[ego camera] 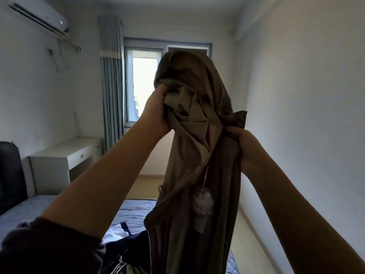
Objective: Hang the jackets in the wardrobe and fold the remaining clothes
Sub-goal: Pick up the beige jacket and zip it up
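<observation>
Head view: fingers of both hands (158, 107) (240, 141) clench a limp, creased khaki garment (197, 155).

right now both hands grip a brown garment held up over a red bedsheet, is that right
Not quite: the bedsheet is blue, not red. The head view shows the left hand and right hand both gripping the brown garment held up over it.

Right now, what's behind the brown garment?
The window: its left pane shows, the right pane is mostly covered by the brown garment. Lower down, the bed shows beside it; whatever lies directly behind is hidden.
</observation>
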A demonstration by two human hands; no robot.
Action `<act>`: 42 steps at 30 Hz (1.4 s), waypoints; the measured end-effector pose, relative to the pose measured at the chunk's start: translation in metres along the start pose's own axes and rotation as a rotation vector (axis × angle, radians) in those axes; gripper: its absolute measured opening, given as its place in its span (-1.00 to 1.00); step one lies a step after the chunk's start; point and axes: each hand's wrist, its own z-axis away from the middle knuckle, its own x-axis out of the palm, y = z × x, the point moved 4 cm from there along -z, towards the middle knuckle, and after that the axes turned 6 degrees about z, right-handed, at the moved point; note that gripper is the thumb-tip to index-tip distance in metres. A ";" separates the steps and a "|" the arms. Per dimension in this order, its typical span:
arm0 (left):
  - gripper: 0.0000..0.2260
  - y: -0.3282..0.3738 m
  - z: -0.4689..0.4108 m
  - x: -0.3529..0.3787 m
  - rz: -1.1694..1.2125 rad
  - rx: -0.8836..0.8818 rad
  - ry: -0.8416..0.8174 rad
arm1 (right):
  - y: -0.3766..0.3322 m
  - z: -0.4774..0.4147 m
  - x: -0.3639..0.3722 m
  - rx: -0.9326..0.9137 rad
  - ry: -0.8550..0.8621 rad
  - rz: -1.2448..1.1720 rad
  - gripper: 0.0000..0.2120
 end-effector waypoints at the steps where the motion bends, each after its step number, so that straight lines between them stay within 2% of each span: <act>1: -0.61 0.000 -0.001 -0.002 0.013 0.004 0.002 | -0.002 0.001 0.004 0.001 -0.006 0.000 -0.62; 5: -0.76 -0.022 -0.008 -0.025 -0.043 -0.046 0.087 | 0.023 -0.009 0.008 0.124 0.024 0.027 -0.82; 7: -0.84 -0.048 -0.014 -0.053 -0.127 -0.118 0.214 | 0.058 -0.020 0.001 0.246 0.068 0.060 -0.83; 11: -0.76 -0.121 -0.024 -0.130 -0.354 -0.277 0.431 | 0.157 -0.037 -0.032 0.459 0.171 0.126 -0.86; 15: -0.83 -0.205 -0.013 -0.200 -0.484 -0.470 0.422 | 0.266 -0.041 -0.070 0.619 0.237 0.317 -0.90; 17: -0.81 -0.249 -0.005 -0.229 -0.445 -0.582 0.382 | 0.314 -0.047 -0.085 0.653 0.239 0.341 -0.87; 20: -0.86 -0.317 0.022 -0.270 -0.420 -0.833 0.287 | 0.383 -0.046 -0.102 0.722 0.151 0.338 -0.48; 23: -0.91 -0.375 0.073 -0.333 -0.583 -0.978 0.396 | 0.464 -0.007 -0.128 0.837 0.109 0.447 -0.45; 26: -0.71 -0.428 0.157 -0.399 -0.680 -1.131 0.478 | 0.554 0.071 -0.159 0.965 0.120 0.622 -0.55; 31: -0.82 -0.504 0.310 -0.487 -0.728 -1.439 0.547 | 0.684 0.214 -0.198 1.260 0.029 0.743 -0.59; 37: -0.87 -0.575 0.436 -0.540 -0.722 -1.622 0.630 | 0.765 0.301 -0.227 1.388 -0.152 0.985 -0.63; 39: -0.89 -0.592 0.460 -0.554 -0.821 -1.642 0.611 | 0.780 0.312 -0.233 1.397 -0.132 1.043 -0.56; 42: -0.55 -0.612 0.484 -0.578 -0.931 -1.600 0.653 | 0.801 0.317 -0.240 1.323 -0.101 1.193 -0.30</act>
